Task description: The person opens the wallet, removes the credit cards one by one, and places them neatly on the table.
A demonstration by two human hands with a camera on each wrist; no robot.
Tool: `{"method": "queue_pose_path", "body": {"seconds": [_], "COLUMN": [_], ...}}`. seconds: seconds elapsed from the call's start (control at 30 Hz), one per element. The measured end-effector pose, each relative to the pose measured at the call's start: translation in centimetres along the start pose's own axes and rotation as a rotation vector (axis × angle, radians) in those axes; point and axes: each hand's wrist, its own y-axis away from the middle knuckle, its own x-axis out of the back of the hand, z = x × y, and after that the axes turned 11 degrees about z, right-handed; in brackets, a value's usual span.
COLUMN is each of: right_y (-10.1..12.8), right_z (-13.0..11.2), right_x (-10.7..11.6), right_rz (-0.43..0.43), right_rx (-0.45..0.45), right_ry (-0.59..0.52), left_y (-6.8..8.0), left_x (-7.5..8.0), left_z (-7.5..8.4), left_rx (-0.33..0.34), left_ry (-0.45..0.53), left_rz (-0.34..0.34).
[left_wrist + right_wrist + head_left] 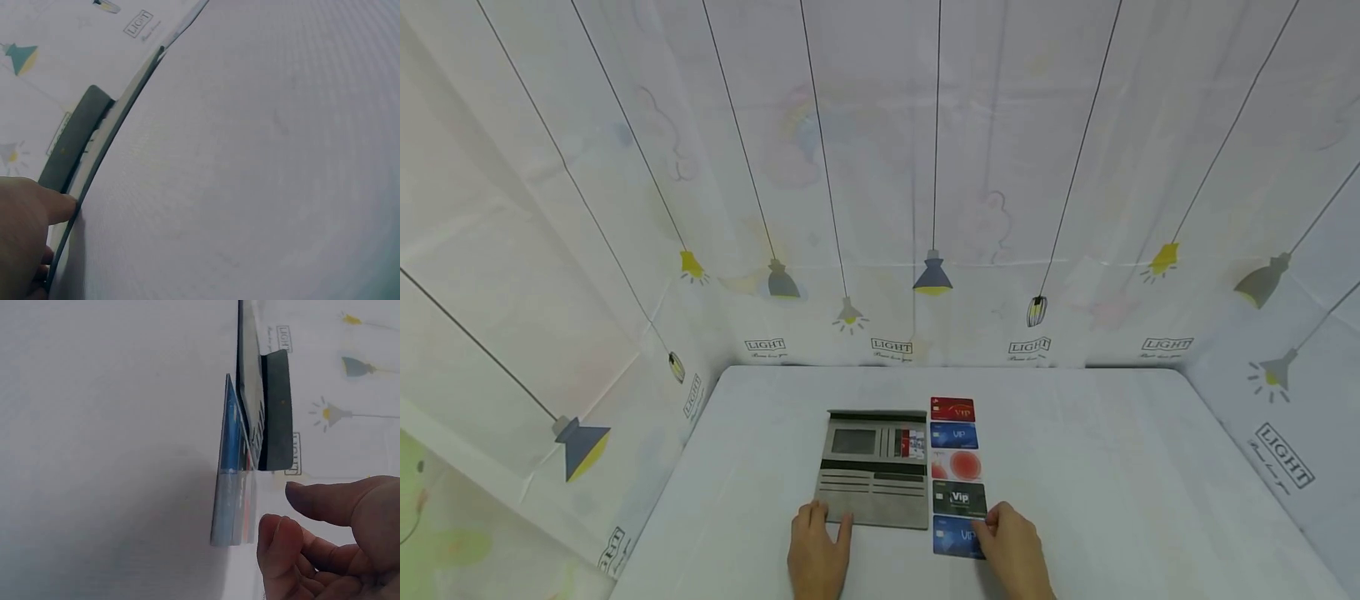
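An open grey wallet (874, 481) lies flat mid-table, its long axis running away from the person, with a column of five cards just to its right. The left hand (817, 557) rests relaxed fingers on the wallet's near left corner. The right hand (1015, 552), nearer the cards, has loosely curled fingertips at the right edge of the nearest blue card (957, 537); whether they pinch it cannot be told.

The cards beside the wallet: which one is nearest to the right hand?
The blue card at the near end of the column; the right hand touches its edge. The black, pink, other blue and red cards lie farther away.
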Motion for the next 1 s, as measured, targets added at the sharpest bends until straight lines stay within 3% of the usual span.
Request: {"method": "queue_pose_path", "body": {"seconds": [0.33, 0.6, 1.0], "right_y": [-1.5, -2.8, -3.6], "right_z": [-3.1, -5.3, -6.3], "right_x": [-0.1, -1.2, -3.5], "right_rz": [0.032, 0.061, 0.044], "right_rx": [0.156, 0.232, 0.371], "right_ry": [-0.047, -0.107, -0.182], "left_y": [0.1, 0.2, 0.2], "left_x": [-0.3, -0.2, -0.1], "left_z": [-0.2, 0.0, 0.1], "left_rx": [-0.002, -0.004, 0.012], "left_ry": [-0.005, -0.008, -0.013], "left_rz": [0.019, 0.046, 0.033]}}
